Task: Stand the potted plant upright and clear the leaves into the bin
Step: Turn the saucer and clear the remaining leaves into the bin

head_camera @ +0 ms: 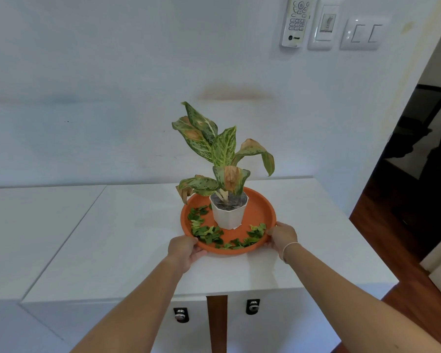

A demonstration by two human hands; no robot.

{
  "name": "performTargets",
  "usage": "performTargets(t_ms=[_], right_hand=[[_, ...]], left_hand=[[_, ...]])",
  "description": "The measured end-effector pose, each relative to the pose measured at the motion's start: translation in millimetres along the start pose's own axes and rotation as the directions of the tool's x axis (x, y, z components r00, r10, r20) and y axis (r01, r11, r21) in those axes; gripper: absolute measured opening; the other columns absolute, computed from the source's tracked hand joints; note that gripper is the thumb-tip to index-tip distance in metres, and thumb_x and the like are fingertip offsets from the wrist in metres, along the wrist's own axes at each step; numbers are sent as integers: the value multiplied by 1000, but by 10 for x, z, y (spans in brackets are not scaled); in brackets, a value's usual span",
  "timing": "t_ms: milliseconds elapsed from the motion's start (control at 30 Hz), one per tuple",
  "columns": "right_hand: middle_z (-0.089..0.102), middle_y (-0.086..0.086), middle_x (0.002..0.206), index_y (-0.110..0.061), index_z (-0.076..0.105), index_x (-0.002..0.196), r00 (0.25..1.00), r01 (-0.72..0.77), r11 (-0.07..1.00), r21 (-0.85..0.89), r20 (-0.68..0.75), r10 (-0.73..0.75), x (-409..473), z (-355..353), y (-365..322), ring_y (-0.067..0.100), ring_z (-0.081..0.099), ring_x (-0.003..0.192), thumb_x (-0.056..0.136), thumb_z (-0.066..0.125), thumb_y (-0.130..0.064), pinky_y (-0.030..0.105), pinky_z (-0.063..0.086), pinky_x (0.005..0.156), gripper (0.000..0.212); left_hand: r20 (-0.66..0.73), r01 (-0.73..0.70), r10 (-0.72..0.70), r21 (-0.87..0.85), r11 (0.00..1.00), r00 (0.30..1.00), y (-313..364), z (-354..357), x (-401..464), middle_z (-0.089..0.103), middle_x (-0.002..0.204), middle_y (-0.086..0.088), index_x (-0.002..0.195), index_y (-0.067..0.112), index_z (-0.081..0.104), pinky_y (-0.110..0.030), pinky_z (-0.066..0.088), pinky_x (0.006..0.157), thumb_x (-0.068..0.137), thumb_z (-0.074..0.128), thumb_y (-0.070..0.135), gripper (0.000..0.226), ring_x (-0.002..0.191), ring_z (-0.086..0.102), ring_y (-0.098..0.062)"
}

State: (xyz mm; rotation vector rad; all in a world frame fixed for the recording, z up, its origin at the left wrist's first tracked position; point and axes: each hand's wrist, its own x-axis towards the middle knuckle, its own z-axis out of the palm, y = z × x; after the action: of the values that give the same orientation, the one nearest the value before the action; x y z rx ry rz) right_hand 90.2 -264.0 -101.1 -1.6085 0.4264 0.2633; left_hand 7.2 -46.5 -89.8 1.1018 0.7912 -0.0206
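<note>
Okay, I've got the potted plant [228, 200] standing upright in its white pot on the orange tray [261, 212], which sits on the white cabinet [138, 238]. Loose green leaves [206, 233] lie scattered along the tray's near side, around the pot's foot. Behind it a bare wall, with a remote [296, 20] and switches [364, 33] mounted up high. I can't spot a bin from this angle. My left hand [185, 252] grips the tray's near-left rim, my right hand [283, 238] grips the near-right rim, both arms stretched forward; the fingertips are tucked under, out of sight.
</note>
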Motion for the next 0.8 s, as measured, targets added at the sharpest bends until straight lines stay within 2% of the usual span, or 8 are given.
performTargets(t_ms=[67,167,267,367,433,667,733,800], right_hand=[[58,18,129,-6,39,142,1000,1,999,35,8,-1,10,-11,-7,34,60,105,80,53,4,46,50,96,64],[44,16,145,-7,28,147,998,16,995,103,60,-22,3,-4,-25,34,52,123,79,61,3,47,44,104,76],[58,16,130,-1,41,139,998,19,992,122,65,-27,-12,14,-23,37,57,117,79,61,7,48,47,101,63],[70,11,89,-9,71,90,996,52,996,67,65,-56,-75,41,-32,38,62,107,78,55,10,51,51,96,28],[71,18,95,-14,71,74,994,60,998,37,88,-63,-86,47,-25,40,62,107,78,52,10,51,51,94,31],[67,26,102,0,67,96,992,109,990,-94,66,-103,-100,61,-58,39,64,94,81,51,2,43,53,92,22],[64,16,102,-10,66,100,983,176,956,-235,92,-158,-147,65,-79,28,59,87,83,57,-9,34,48,81,20],[57,11,120,-8,54,127,966,257,871,-419,137,-219,-140,68,-96,29,55,109,84,63,-22,32,42,86,47]], left_hand=[[-6,-2,2,-16,1000,1000,-18,27,-2,62,88,-14,116,-3,53,-43,52,79,92,44,-7,27,75,61,-23],[-12,4,-4,-57,998,1000,-38,77,-8,59,104,-17,122,-4,50,-43,52,80,92,42,-8,31,88,61,-28],[-19,8,-10,-73,997,1000,-47,114,-18,57,105,-17,123,-3,49,-42,52,80,92,41,-9,32,94,59,-29],[-23,19,-21,-72,997,1000,-47,100,-29,58,99,-16,122,-3,49,-42,52,79,92,41,-9,31,88,60,-29],[-8,23,-24,-66,998,1000,-36,90,-43,58,102,-17,121,-3,49,-42,52,80,92,41,-9,31,92,60,-30],[-52,-70,79,157,985,996,6,68,-30,60,109,-20,126,0,45,-39,56,74,87,49,-5,39,85,61,-28],[-109,-157,204,342,927,973,33,42,-23,53,115,-15,135,7,35,-39,54,76,85,54,4,54,95,56,-29],[-91,-230,340,571,788,936,75,17,-7,47,121,-14,135,12,36,-42,51,89,83,57,15,57,107,52,-32]])
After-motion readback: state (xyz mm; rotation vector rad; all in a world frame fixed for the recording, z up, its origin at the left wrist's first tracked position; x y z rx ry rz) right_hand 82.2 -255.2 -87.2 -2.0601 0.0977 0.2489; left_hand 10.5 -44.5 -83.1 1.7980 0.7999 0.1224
